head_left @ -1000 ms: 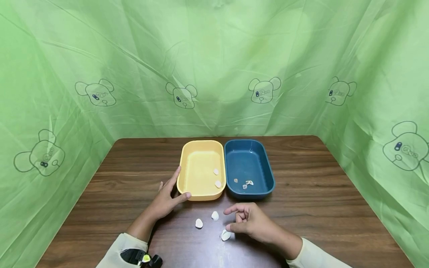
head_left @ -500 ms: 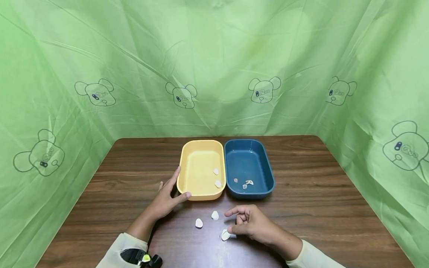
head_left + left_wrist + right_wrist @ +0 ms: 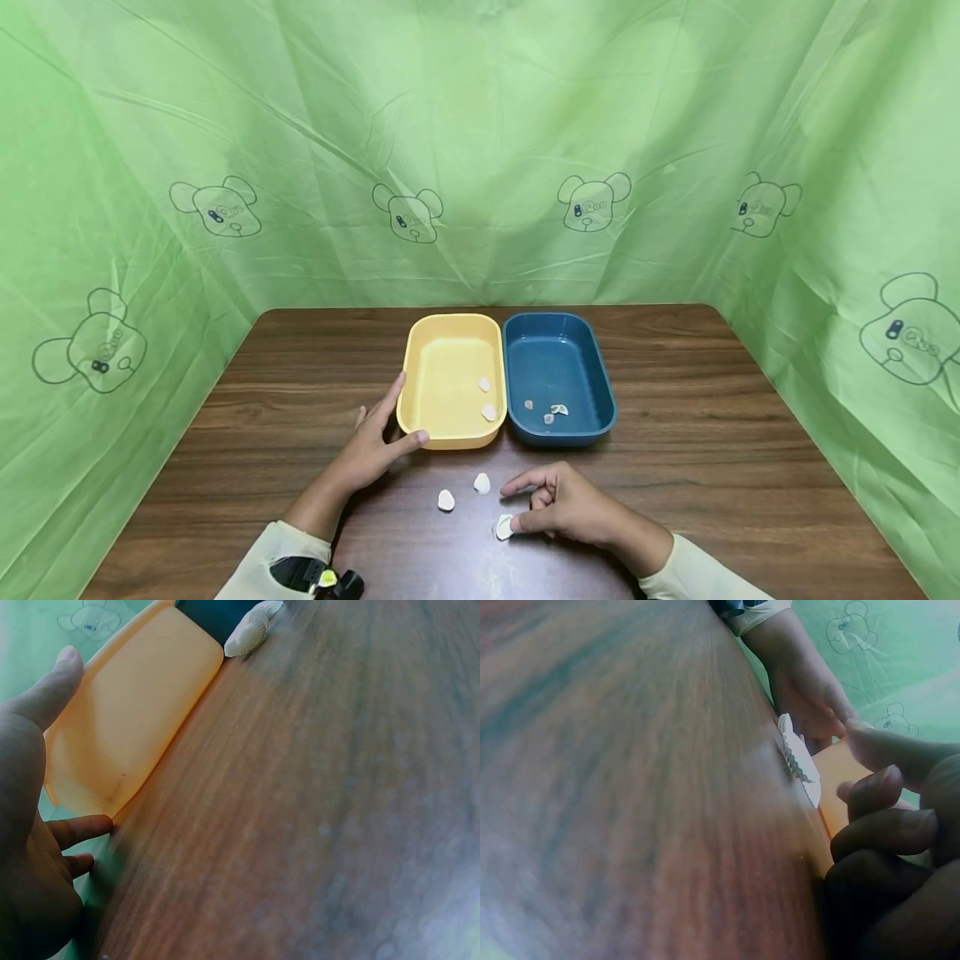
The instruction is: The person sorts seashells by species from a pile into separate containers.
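Green cloth point(image 3: 480, 125) backs the table point(image 3: 690, 400). Head view: the left hand point(image 3: 369, 454), grip spread, touches the yellow tray point(image 3: 457, 444), perhaps to steady it; the right hand point(image 3: 568, 504) thumbs a seashell point(image 3: 502, 527) on the table, forefinger apart. Left wrist view: thumb and fingers bracket the tray. Right wrist view: nothing looks clamped.

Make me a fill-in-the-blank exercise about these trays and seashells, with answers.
The left hand touches the tray coloured ____.
Beside that stands another tray, coloured ____.
The touched tray holds ____ seashells.
In the head view, the right hand overlaps a seashell with its ____.

Missing words: yellow; blue; two; thumb.
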The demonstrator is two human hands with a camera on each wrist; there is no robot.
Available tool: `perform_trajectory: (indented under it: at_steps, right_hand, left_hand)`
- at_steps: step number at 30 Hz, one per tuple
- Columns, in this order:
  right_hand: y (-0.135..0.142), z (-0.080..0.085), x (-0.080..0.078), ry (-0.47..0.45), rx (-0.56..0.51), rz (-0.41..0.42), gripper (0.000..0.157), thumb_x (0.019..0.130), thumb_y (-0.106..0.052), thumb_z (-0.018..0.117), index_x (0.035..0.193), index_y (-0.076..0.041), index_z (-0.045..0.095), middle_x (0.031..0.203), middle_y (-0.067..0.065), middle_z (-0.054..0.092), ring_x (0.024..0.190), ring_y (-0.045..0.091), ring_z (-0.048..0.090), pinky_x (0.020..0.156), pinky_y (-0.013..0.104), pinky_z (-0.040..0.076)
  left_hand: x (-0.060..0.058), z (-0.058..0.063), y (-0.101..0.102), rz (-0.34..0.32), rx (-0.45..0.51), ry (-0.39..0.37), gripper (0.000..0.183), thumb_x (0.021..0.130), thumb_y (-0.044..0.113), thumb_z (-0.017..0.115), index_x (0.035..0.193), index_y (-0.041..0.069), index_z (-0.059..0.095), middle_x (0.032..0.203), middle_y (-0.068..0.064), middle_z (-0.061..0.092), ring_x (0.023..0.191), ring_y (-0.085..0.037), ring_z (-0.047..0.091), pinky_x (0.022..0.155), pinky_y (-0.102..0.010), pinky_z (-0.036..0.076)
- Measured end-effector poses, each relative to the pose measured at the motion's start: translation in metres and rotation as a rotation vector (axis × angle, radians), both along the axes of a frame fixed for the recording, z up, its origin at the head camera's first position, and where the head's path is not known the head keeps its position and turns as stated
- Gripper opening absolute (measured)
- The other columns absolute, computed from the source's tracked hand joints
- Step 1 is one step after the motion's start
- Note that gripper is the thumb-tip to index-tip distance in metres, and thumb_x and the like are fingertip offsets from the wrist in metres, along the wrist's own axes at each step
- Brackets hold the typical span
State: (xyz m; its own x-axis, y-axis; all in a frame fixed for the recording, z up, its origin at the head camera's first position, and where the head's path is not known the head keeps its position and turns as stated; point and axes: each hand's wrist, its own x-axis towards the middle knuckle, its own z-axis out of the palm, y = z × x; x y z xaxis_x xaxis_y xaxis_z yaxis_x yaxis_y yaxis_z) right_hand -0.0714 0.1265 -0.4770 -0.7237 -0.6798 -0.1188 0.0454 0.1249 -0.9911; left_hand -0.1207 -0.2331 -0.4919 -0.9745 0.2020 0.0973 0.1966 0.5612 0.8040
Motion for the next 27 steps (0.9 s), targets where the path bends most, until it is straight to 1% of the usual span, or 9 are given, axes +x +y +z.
perform_trajectory:
  at_steps: [3,7,12,17,22,27]
  right_hand:
    - [0.0012,-0.0015,0.0005,0.044,0.029,0.024,0.044,0.087,-0.001,0.086,0.126,0.015,0.072,0.056,-0.014,0.048,0.051,-0.008,0.042,0.048,0.012,0.033]
    - [0.0018,-0.0027,0.0018,0.088,0.055,0.023,0.041,0.084,-0.002,0.089,0.121,0.01,0.077,0.059,-0.013,0.048,0.053,-0.008,0.041,0.049,0.012,0.031]
    - [0.0002,-0.0032,0.0023,0.106,0.079,0.025,0.04,0.081,-0.002,0.091,0.119,0.006,0.08,0.062,-0.01,0.051,0.056,-0.007,0.044,0.05,0.012,0.032]
    - [-0.0013,-0.0031,0.0014,0.107,0.113,0.014,0.039,0.08,-0.002,0.092,0.118,0.003,0.082,0.06,-0.01,0.052,0.055,-0.007,0.044,0.05,0.012,0.032]
    - [-0.0021,-0.0018,0.0022,0.087,0.107,0.019,0.036,0.08,0.0,0.09,0.115,0.004,0.082,0.061,-0.01,0.054,0.056,-0.007,0.045,0.051,0.012,0.033]
    - [-0.0032,-0.0013,0.0032,0.101,0.107,0.029,0.032,0.082,0.002,0.088,0.113,0.006,0.082,0.061,-0.011,0.053,0.056,-0.007,0.045,0.052,0.011,0.033]
  left_hand:
    - [-0.0003,-0.0002,0.001,-0.002,0.0,-0.002,0.108,0.096,0.044,0.082,0.178,0.025,0.014,0.178,-0.018,0.032,0.166,-0.048,0.027,0.126,-0.084,-0.009]
    - [-0.001,-0.0009,0.0019,-0.005,0.0,-0.004,0.107,0.097,0.045,0.081,0.178,0.026,0.014,0.179,-0.017,0.032,0.166,-0.048,0.027,0.126,-0.083,-0.009]
    - [-0.0005,-0.0017,0.001,-0.006,0.001,-0.003,0.107,0.097,0.044,0.081,0.178,0.027,0.014,0.179,-0.018,0.031,0.166,-0.048,0.026,0.126,-0.083,-0.01]
    - [0.0005,-0.0012,0.0001,-0.009,0.007,-0.008,0.107,0.097,0.044,0.081,0.178,0.028,0.013,0.179,-0.018,0.031,0.166,-0.049,0.025,0.126,-0.083,-0.011]
    - [0.0008,-0.0012,-0.0005,-0.009,0.002,-0.004,0.107,0.097,0.044,0.081,0.178,0.027,0.013,0.179,-0.019,0.03,0.166,-0.049,0.025,0.126,-0.083,-0.01]
    - [0.001,-0.0007,-0.0006,-0.006,-0.005,0.003,0.107,0.097,0.043,0.081,0.178,0.025,0.014,0.179,-0.019,0.031,0.166,-0.05,0.026,0.126,-0.084,-0.009]
